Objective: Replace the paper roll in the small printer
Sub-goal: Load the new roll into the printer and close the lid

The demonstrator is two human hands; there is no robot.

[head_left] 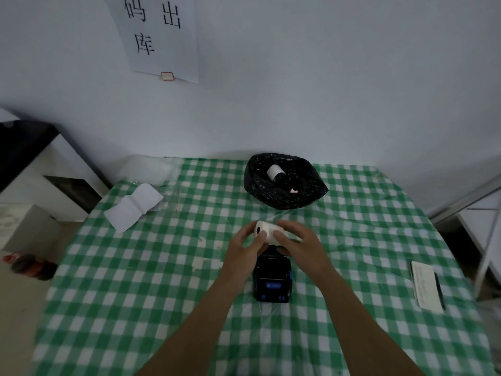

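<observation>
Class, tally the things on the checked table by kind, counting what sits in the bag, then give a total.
Paper rolls: 2, one held, one in the bag
Printer: 1
Black bag: 1
Loose paper strip: 1
Notepad: 1
Pen: 1
Total: 7

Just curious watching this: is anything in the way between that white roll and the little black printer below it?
Nothing visible: both hands hold the paper roll just above the printer; its far end is hidden behind them.
</observation>
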